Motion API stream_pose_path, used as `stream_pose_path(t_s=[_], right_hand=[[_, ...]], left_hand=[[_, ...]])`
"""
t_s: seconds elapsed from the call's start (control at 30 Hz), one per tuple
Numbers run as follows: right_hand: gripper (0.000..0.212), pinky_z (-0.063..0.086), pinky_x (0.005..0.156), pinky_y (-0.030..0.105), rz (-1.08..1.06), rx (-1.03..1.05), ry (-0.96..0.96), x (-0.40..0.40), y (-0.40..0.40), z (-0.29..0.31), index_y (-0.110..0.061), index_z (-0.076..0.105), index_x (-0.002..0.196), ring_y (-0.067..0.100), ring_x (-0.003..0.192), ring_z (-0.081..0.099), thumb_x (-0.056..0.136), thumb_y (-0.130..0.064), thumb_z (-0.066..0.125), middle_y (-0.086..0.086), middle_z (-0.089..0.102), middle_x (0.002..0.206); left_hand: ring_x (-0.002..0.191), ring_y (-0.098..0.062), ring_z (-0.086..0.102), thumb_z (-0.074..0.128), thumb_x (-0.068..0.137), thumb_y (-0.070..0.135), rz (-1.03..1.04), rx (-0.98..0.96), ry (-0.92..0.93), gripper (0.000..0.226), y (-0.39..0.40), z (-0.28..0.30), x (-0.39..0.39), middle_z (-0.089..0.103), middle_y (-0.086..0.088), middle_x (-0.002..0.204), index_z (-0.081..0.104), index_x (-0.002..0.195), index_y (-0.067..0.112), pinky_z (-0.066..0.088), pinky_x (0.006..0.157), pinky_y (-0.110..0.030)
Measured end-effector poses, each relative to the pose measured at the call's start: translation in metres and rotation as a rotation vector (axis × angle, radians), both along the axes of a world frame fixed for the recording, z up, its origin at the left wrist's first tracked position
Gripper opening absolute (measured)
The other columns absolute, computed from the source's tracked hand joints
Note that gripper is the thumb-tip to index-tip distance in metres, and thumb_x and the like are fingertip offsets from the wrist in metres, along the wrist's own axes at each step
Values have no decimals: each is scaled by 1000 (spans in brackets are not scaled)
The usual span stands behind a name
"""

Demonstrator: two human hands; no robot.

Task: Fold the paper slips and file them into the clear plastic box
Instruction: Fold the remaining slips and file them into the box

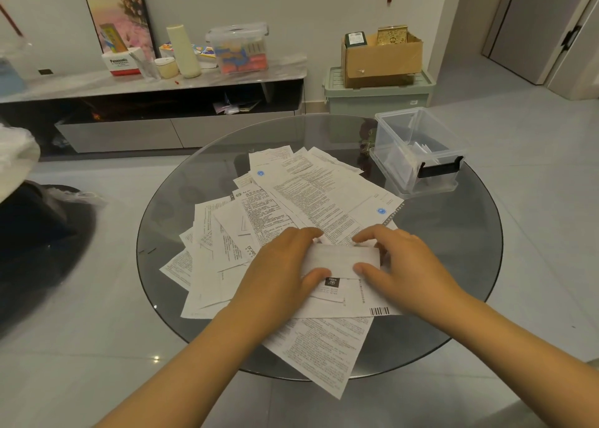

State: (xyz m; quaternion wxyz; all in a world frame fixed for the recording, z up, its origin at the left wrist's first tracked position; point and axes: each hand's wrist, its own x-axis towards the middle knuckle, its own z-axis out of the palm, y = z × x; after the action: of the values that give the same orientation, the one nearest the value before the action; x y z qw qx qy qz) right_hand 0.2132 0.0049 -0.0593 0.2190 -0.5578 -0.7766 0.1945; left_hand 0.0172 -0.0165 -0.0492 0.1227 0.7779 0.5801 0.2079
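here, left hand (pixel 281 265) and right hand (pixel 400 259) — pinching folded slip (pixel 340 259).

Round glass table (pixel 470 298) on glossy grey floor tiles (pixel 534 129); low TV cabinet (pixel 155 86) against white wall (pixel 291 3); grey door (pixel 538 22) at right

Folded white slip (pixel 343 259) sits lower centre of frame, flat on top of paper pile (pixel 301 201), pinched at both ends. Pile sprawls across frame centre, printed sheets overlapping, fanned every direction. Clear plastic box (pixel 418 152) stands right of centre, lid off, black latch facing viewer, few folded slips inside.
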Motion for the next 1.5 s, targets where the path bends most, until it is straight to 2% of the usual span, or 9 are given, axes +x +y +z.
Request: stream_pose_path(t_s=[0.27, 0.37, 0.47, 0.67, 0.87, 1.03, 1.13, 1.4, 1.5], right_hand=[[37, 19, 88, 19, 84, -6, -133, 3, 6, 7, -39, 54, 123, 6, 104, 28, 87, -34, 61, -16, 44, 116], [37, 19, 93, 21, 94, -7, -170, 5, 5, 9, -36, 54, 123, 9, 112, 31, 87, -36, 60, -15, 46, 118], [36, 21, 86, 19, 99, -21, -174, 6, 1, 12, -37, 55, 120, 8, 101, 33, 84, -39, 62, -15, 47, 100], [33, 35, 75, 9, 229, -159, -45, 11, -10, 20, -49, 55, 101, 1, 93, 43, 76, -36, 72, -16, 55, 92], [40, 33, 75, 4, 345, -196, -102, 14, -16, 22, -46, 57, 112, -3, 98, 41, 75, -41, 72, -22, 53, 98], [18, 41, 81, 16, 357, -121, 10, 16, -14, 19, -44, 69, 90, -1, 95, 49, 74, -51, 69, -19, 60, 90], [4, 39, 72, 11, 308, -83, 76, 14, -13, 23, -37, 72, 82, 0, 89, 51, 80, -37, 69, -17, 59, 81], [15, 40, 68, 6, 142, -75, 284, 0, -11, 21, -39, 61, 90, -7, 80, 54, 84, -27, 65, -18, 63, 83], [30, 42, 72, 9, 108, -79, 259, -2, -9, 15, -39, 56, 109, -4, 83, 54, 84, -25, 66, -16, 61, 88]], left_hand=[[122, -4, 23, 63, 87, 23, 51, -18, -24, 51, 5, -9, -1, 33, 10, 131, 45, 134, 30, 18, 98, -15], [119, -15, 33, 66, 84, 14, 43, 62, 2, 36, 6, -11, -1, 42, 6, 124, 61, 118, 26, 28, 99, -26], [96, -25, 53, 64, 83, 7, -61, 128, 12, 21, 5, -14, 0, 58, 4, 99, 70, 99, 19, 46, 82, -39], [95, -10, 54, 48, 84, 45, -172, 82, 77, 36, -5, -5, 6, 62, 10, 102, 68, 105, 25, 41, 77, -24], [106, -2, 44, 49, 77, 61, -231, -10, 94, 48, -5, -2, 4, 52, 16, 113, 61, 111, 29, 40, 85, -21], [107, 2, 41, 39, 67, 81, -264, -66, 91, 68, -5, 3, 1, 50, 20, 114, 59, 110, 32, 40, 87, -21], [105, 3, 41, 39, 65, 83, -284, -101, 82, 70, -5, 5, 1, 50, 21, 112, 60, 108, 32, 40, 87, -21], [86, -7, 51, 56, 89, 39, -104, -70, -59, 19, -1, -1, 9, 59, 11, 91, 62, 97, 23, 39, 72, -23], [88, 0, 46, 63, 86, 31, -45, -70, -107, 29, 1, 0, 9, 52, 19, 98, 56, 113, 27, 36, 74, -14]])
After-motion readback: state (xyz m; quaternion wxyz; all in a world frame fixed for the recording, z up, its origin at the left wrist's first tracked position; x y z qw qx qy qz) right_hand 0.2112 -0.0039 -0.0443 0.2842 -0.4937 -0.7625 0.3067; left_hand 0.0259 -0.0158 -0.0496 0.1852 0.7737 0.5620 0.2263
